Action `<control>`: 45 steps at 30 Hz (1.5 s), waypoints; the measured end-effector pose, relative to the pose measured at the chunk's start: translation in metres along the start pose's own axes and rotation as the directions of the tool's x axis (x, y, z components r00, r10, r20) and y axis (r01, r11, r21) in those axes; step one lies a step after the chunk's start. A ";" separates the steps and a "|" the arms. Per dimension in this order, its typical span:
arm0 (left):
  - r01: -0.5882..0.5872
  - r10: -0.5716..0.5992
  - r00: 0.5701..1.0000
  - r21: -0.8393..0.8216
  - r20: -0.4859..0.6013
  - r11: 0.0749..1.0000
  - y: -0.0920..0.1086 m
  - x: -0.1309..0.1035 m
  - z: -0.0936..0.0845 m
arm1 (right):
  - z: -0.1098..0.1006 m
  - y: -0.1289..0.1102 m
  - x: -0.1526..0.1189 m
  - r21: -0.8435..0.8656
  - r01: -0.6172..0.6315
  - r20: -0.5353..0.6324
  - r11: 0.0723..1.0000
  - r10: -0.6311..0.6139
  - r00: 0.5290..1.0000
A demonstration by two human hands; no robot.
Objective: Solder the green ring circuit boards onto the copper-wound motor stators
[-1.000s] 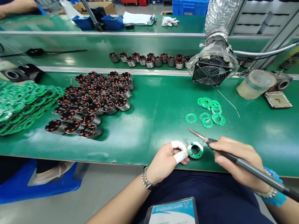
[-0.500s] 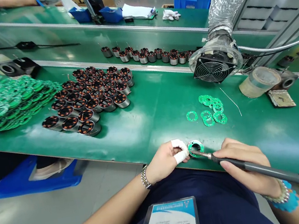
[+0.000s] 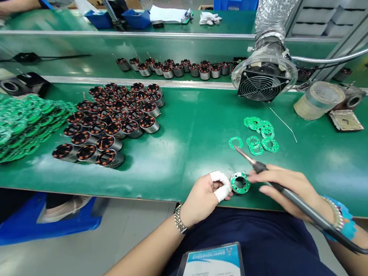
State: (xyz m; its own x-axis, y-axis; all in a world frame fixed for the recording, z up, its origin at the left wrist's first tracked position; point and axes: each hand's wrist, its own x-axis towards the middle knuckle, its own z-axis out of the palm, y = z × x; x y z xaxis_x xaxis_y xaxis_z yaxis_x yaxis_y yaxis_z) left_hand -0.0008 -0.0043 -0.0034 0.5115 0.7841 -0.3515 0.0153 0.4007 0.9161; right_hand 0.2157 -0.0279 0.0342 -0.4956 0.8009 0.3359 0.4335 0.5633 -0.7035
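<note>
My left hand (image 3: 208,192), with white coverings on its thumb and forefinger, is pinched against the left edge of a round green circuit board (image 3: 235,187) near the table's front edge. What lies between those fingertips is hidden. The board seems to sit on a metal part, mostly out of sight beneath it. In my right hand (image 3: 290,186) is a soldering iron (image 3: 273,182), held like a pen. Its tip points up and left, apart from the round board, and appears beside a loose green ring board (image 3: 235,142).
More ring boards (image 3: 261,133) lie beyond my right hand, near a bent wire (image 3: 284,124). A fan on a foil duct (image 3: 262,85) hangs behind them. Wound motor stators (image 3: 118,115) stand in rows at left, beside stacked green boards (image 3: 12,122). A jar (image 3: 318,100) stands at right.
My right hand has lifted the soldering iron off the round board, swinging its tip up and away. My left hand has stayed in place. Across the bench, a person's hand has come into view.
</note>
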 end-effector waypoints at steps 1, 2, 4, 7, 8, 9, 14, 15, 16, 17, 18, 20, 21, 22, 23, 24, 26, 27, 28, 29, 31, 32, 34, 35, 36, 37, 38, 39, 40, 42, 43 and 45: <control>-0.004 0.004 1.000 -0.002 0.002 1.000 0.000 0.000 0.000 | 0.003 0.004 0.003 -0.012 0.003 0.059 1.000 -0.002 0.998; -0.010 0.010 1.000 -0.005 0.007 1.000 0.000 0.000 0.000 | 0.005 0.008 0.006 -0.010 0.001 0.117 1.000 0.000 0.993; -0.018 0.018 1.000 -0.018 0.003 1.000 0.000 -0.002 0.000 | 0.010 0.013 0.010 0.012 -0.019 0.180 1.000 0.017 0.983; -0.019 0.014 0.998 -0.077 -0.061 0.997 -0.003 -0.008 -0.001 | 0.019 0.016 0.008 0.013 -0.091 0.110 0.996 0.089 0.990; -0.012 0.004 0.997 -0.095 -0.082 0.995 -0.005 -0.010 -0.001 | 0.023 0.015 0.005 0.004 -0.117 0.065 0.993 0.116 0.991; -0.001 -0.009 0.996 -0.106 -0.093 0.994 -0.006 -0.012 -0.001 | 0.027 0.014 0.002 -0.007 -0.139 0.018 0.990 0.139 0.990; 0.022 -0.028 0.996 -0.073 -0.089 0.997 -0.004 -0.016 0.008 | 0.045 0.009 -0.011 -0.060 -0.186 -0.148 0.981 0.176 0.973; 0.010 -0.016 0.996 -0.074 -0.087 0.997 -0.003 -0.015 0.010 | 0.046 0.008 -0.012 -0.064 -0.190 -0.163 0.980 0.178 0.971; -0.003 -0.003 0.997 -0.077 -0.078 0.997 -0.002 -0.014 0.012 | 0.047 0.007 -0.011 -0.064 -0.186 -0.174 0.981 0.172 0.970; -0.016 0.011 0.998 -0.082 -0.066 0.996 0.000 -0.013 0.014 | 0.047 0.006 -0.011 -0.060 -0.171 -0.184 0.983 0.158 0.970; -0.026 0.021 0.998 -0.086 -0.056 0.996 0.001 -0.012 0.016 | 0.047 0.005 -0.009 -0.050 -0.146 -0.195 0.988 0.134 0.972; -0.038 0.034 0.998 -0.074 -0.049 0.997 0.003 -0.010 0.017 | 0.044 0.002 -0.004 -0.025 -0.091 -0.213 0.996 0.084 0.974; -0.042 0.039 0.998 -0.058 -0.052 0.997 0.003 -0.009 0.017 | 0.042 0.000 -0.002 -0.015 -0.072 -0.216 0.997 0.067 0.974; -0.050 0.047 0.997 -0.039 -0.058 0.998 0.004 -0.008 0.017 | 0.041 -0.003 0.001 -0.009 -0.060 -0.213 0.998 0.057 0.975; -0.062 0.061 0.996 -0.014 -0.062 0.998 0.004 -0.008 0.017 | 0.040 -0.005 0.004 -0.007 -0.055 -0.205 0.998 0.052 0.977; -0.077 0.078 0.995 0.013 -0.065 0.997 0.004 -0.008 0.016 | 0.039 -0.006 0.006 -0.011 -0.051 -0.193 0.999 0.048 0.980; -0.105 0.109 0.992 0.055 -0.071 0.993 0.003 -0.008 0.015 | 0.039 -0.009 0.009 -0.025 -0.033 -0.172 0.999 0.028 0.985; -0.110 0.114 0.991 0.059 -0.074 0.992 0.003 -0.008 0.014 | 0.040 -0.009 0.010 -0.034 -0.022 -0.168 0.999 0.016 0.986; -0.106 0.109 0.991 0.050 -0.074 0.993 0.002 -0.008 0.013 | 0.041 -0.009 0.010 -0.043 -0.016 -0.165 0.999 0.009 0.986; -0.095 0.097 0.993 0.031 -0.073 0.995 0.001 -0.009 0.012 | 0.043 -0.009 0.010 -0.051 -0.013 -0.164 0.999 0.004 0.986; -0.066 0.065 0.996 -0.014 -0.059 0.998 0.000 -0.010 0.010 | 0.046 -0.009 0.009 -0.059 -0.015 -0.162 0.998 0.005 0.987; -0.050 0.049 0.998 -0.031 -0.048 0.998 -0.001 -0.011 0.009 | 0.047 -0.009 0.009 -0.058 -0.015 -0.160 0.998 0.006 0.987; -0.025 0.023 0.999 -0.044 -0.041 0.999 -0.003 -0.011 0.007 | 0.047 -0.009 0.007 -0.049 -0.017 -0.162 0.999 0.009 0.987; -0.014 0.012 0.999 -0.044 -0.045 0.999 -0.003 -0.011 0.007 | 0.045 -0.010 0.006 -0.043 -0.023 -0.174 0.999 0.015 0.985; -0.004 0.001 0.998 -0.043 -0.056 0.999 -0.004 -0.011 0.007 | 0.042 -0.011 0.005 -0.039 -0.031 -0.193 0.999 0.023 0.981; 0.005 -0.008 0.998 -0.041 -0.066 0.999 -0.004 -0.011 0.007 | 0.038 -0.012 0.003 -0.036 -0.036 -0.213 0.999 0.027 0.977; 0.011 -0.013 0.997 -0.038 -0.074 0.999 -0.004 -0.011 0.007 | 0.034 -0.013 0.001 -0.032 -0.038 -0.230 0.999 0.030 0.973; 0.015 -0.018 0.997 -0.034 -0.076 0.999 -0.004 -0.010 0.007 | 0.028 -0.014 -0.001 -0.029 -0.034 -0.235 0.999 0.026 0.972; 0.018 -0.021 0.997 -0.033 -0.076 0.999 -0.004 -0.010 0.007 | 0.022 -0.015 -0.004 -0.024 -0.021 -0.226 1.000 0.015 0.974; 0.027 -0.029 0.997 -0.030 -0.073 0.999 -0.004 -0.010 0.007 | 0.011 -0.017 -0.011 -0.006 0.026 -0.180 1.000 -0.027 0.983; 0.031 -0.033 0.997 -0.029 -0.071 0.999 -0.004 -0.010 0.007 | 0.007 -0.017 -0.014 0.004 0.042 -0.157 0.999 -0.041 0.987; 0.038 -0.040 0.996 -0.028 -0.074 0.999 -0.004 -0.010 0.006 | 0.001 -0.019 -0.019 0.020 0.042 -0.133 0.999 -0.039 0.990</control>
State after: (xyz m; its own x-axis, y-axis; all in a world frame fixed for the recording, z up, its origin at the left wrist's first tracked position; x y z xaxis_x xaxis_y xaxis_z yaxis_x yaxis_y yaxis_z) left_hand -0.0007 -0.0165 -0.0024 0.4458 0.8003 -0.4009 0.0103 0.4432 0.8964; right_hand 0.2161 -0.0542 0.0409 -0.4072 0.7984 0.4436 0.3974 0.5922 -0.7009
